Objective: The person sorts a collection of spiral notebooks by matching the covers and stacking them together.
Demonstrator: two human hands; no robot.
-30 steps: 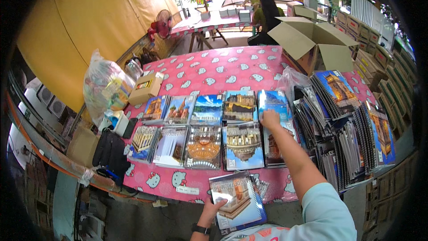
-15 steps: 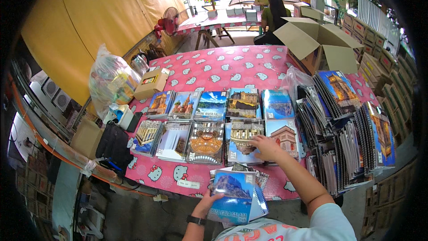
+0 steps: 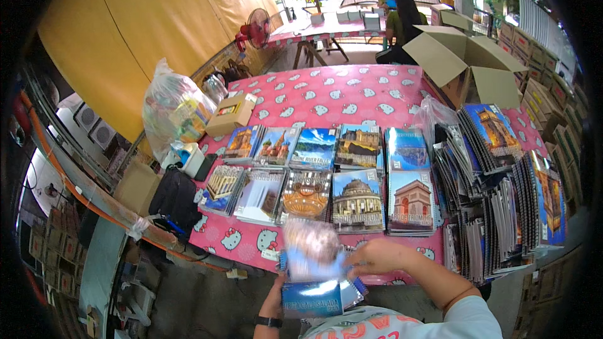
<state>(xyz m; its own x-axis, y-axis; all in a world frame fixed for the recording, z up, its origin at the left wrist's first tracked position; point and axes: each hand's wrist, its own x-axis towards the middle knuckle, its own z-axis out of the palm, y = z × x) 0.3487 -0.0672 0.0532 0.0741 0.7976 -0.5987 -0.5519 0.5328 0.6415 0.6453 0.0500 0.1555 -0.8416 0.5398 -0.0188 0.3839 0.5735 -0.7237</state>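
Okay, so I'm standing near this long table with a pink cat-print cover, and the person on the near side is handling spiral notebooks with both hands. Their left hand, with a dark watch on the wrist, is gripping the left side of a small held stack, which is sitting right in front of their shirt at the table's near edge. A blue cover is showing on top of it. Their right hand is reaching in from the other side, fingers bunching at the right edge of a blurred notebook that's hanging over the stack; it looks like a pinch, but the smear is hiding the fingertips. Just beyond, two rows of notebook piles are lying side by side, with a red-arch notebook and a domed-building notebook topping the two nearest the right hand. Over on the right, a big heap of notebooks is leaning every which way, and an open carton is standing behind it. On the left, a stuffed plastic bag is slumping beside a small brown box, while a red fan is facing the far table.
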